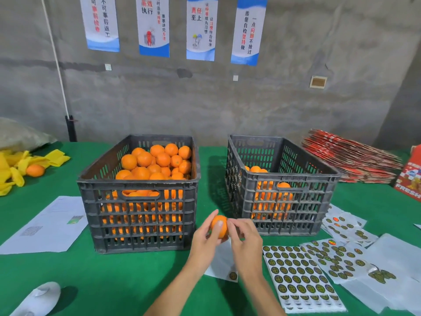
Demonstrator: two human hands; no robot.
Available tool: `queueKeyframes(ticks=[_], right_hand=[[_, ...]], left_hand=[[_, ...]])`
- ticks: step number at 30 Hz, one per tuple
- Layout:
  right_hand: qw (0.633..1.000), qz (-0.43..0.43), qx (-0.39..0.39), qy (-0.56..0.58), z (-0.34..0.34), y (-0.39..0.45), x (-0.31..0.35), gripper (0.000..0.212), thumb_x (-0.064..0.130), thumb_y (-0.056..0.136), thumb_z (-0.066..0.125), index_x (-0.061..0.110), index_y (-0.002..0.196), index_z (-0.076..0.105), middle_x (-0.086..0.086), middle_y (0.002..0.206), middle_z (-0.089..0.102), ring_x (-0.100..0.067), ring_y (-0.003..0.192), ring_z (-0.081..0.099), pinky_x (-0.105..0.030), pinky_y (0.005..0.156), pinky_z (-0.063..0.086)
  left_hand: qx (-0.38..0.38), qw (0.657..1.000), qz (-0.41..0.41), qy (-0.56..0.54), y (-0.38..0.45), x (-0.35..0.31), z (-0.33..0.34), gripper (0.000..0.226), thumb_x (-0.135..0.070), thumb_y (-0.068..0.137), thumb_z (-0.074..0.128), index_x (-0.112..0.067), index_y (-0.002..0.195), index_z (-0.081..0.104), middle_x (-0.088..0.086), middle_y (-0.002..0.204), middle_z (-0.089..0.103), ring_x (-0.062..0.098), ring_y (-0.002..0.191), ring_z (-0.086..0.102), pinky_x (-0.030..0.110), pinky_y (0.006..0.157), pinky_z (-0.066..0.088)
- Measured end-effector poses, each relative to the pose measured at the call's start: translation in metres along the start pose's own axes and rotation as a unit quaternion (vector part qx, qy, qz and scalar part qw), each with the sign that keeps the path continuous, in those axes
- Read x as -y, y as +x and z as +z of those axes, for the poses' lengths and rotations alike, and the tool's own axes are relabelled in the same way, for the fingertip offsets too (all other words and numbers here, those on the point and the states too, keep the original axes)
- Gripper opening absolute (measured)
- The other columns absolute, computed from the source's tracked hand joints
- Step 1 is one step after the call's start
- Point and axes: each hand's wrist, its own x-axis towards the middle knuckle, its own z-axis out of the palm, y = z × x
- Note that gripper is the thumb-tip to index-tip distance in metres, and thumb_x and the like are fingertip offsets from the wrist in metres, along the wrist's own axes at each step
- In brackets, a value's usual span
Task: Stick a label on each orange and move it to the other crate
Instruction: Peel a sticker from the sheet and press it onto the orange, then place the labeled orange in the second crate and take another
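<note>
Head view: you look down at a green table [141, 277] with two dark crates against a grey wall.
Orange in hand: the orange [219, 226] sits above the table, near you, in front of the gap between the crates.
Left hand: your left hand [205, 239] cups the orange from the left, fingers curled round it, thumb across its front.
Right hand: your right hand [245, 238] touches the orange's right side, fingertips pinched together on the peel; you cannot tell whether a label is under them.
Left crate: the left crate [139, 195] is piled high with oranges.
Right crate: the right crate [282, 185] holds a lower layer of oranges.
Label sheets: the label sheets [298, 277] lie spread out near right, beside your right forearm.
Far left: a loose orange [35, 170] lies among yellow wrappers [13, 165].
Near left: printed papers [45, 226] lie flat.
</note>
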Motion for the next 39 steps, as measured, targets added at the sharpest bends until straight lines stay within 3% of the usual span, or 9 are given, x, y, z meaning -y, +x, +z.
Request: queueKeyframes(ticks=[7, 11, 17, 20, 23, 27, 29, 32, 39], right_hand=[[0.957, -0.24, -0.015, -0.163, -0.019, 0.042, 0.04, 0.051, 0.033, 0.095, 0.072, 0.011, 0.14, 0.061, 0.001, 0.14, 0.06, -0.014, 0.127, 0.057, -0.03, 0.104, 0.05], [0.948, -0.24, -0.018, -0.209, -0.014, 0.079, 0.064, 0.07, 0.028, 0.083, 0.085, 0.001, 0.141, 0.056, -0.009, 0.144, 0.059, -0.022, 0.13, 0.06, -0.031, 0.105, 0.049], [0.947, -0.226, 0.004, -0.229, -0.018, 0.157, 0.072, 0.052, 0.039, 0.093, 0.072, 0.01, 0.134, 0.06, -0.005, 0.132, 0.065, -0.025, 0.111, 0.067, -0.037, 0.088, 0.057], [0.928, -0.153, 0.009, -0.341, -0.028, 0.192, 0.056, 0.053, 0.045, 0.099, 0.059, 0.016, 0.142, 0.051, -0.001, 0.142, 0.057, -0.029, 0.102, 0.069, -0.037, 0.082, 0.054], [0.92, -0.043, 0.029, -0.388, -0.039, 0.218, 0.034, 0.053, 0.047, 0.103, 0.048, 0.022, 0.15, 0.04, 0.004, 0.154, 0.047, -0.027, 0.105, 0.069, -0.036, 0.079, 0.052], [0.921, 0.055, 0.042, -0.382, -0.039, 0.241, 0.012, 0.038, 0.042, 0.099, 0.059, 0.024, 0.132, 0.057, -0.004, 0.124, 0.07, -0.034, 0.102, 0.068, -0.033, 0.074, 0.051], [0.922, 0.07, 0.05, -0.377, -0.035, 0.249, 0.008, 0.024, 0.035, 0.099, 0.059, 0.026, 0.119, 0.068, -0.006, 0.113, 0.074, -0.034, 0.096, 0.067, -0.031, 0.074, 0.05], [0.918, 0.062, 0.061, -0.387, -0.023, 0.261, 0.008, 0.042, 0.041, 0.1, 0.06, 0.031, 0.141, 0.058, -0.001, 0.124, 0.071, -0.027, 0.111, 0.067, -0.035, 0.074, 0.05], [0.926, -0.06, 0.032, -0.372, 0.023, 0.264, 0.016, 0.039, 0.042, 0.103, 0.05, 0.019, 0.129, 0.067, -0.001, 0.128, 0.069, -0.025, 0.113, 0.065, -0.036, 0.076, 0.056]], left_hand=[[0.005, 0.999, 0.038, -0.013, 0.037, -0.079, 0.01, 0.032, -0.031, 0.104, 0.057, -0.042, 0.134, 0.062, -0.002, 0.128, 0.07, 0.01, 0.104, 0.072, 0.028, 0.084, 0.06], [0.03, 0.996, 0.064, 0.06, 0.066, -0.12, 0.014, 0.054, -0.034, 0.102, 0.062, -0.026, 0.152, 0.047, -0.003, 0.142, 0.059, 0.011, 0.118, 0.066, 0.028, 0.095, 0.058], [0.077, 0.981, 0.061, 0.168, 0.123, -0.161, -0.012, 0.041, -0.036, 0.103, 0.059, -0.03, 0.144, 0.054, -0.003, 0.126, 0.069, 0.01, 0.106, 0.071, 0.035, 0.084, 0.062], [0.008, 0.932, 0.078, 0.353, 0.164, -0.168, -0.064, 0.035, -0.029, 0.102, 0.063, -0.02, 0.135, 0.062, 0.002, 0.132, 0.067, 0.015, 0.116, 0.065, 0.032, 0.099, 0.052], [0.006, 0.802, -0.025, 0.596, 0.195, -0.165, -0.14, 0.045, -0.029, 0.099, 0.066, -0.016, 0.14, 0.058, 0.006, 0.141, 0.061, 0.022, 0.129, 0.058, 0.031, 0.104, 0.046], [-0.005, 0.64, -0.229, 0.733, 0.211, -0.154, -0.212, 0.075, -0.046, 0.091, 0.067, -0.026, 0.157, 0.035, 0.006, 0.158, 0.043, 0.031, 0.146, 0.04, 0.043, 0.118, 0.034], [-0.005, 0.622, -0.267, 0.736, 0.217, -0.154, -0.229, 0.093, -0.052, 0.085, 0.072, -0.028, 0.161, 0.022, 0.012, 0.164, 0.031, 0.036, 0.151, 0.03, 0.048, 0.121, 0.029], [-0.002, 0.614, -0.291, 0.734, 0.224, -0.157, -0.241, 0.11, -0.053, 0.084, 0.078, -0.022, 0.164, 0.008, 0.016, 0.168, 0.018, 0.035, 0.153, 0.026, 0.047, 0.121, 0.032], [0.021, 0.652, -0.326, 0.684, 0.235, -0.156, -0.248, 0.104, -0.043, 0.085, 0.08, -0.023, 0.164, 0.015, 0.01, 0.163, 0.031, 0.037, 0.143, 0.04, 0.051, 0.108, 0.041]])
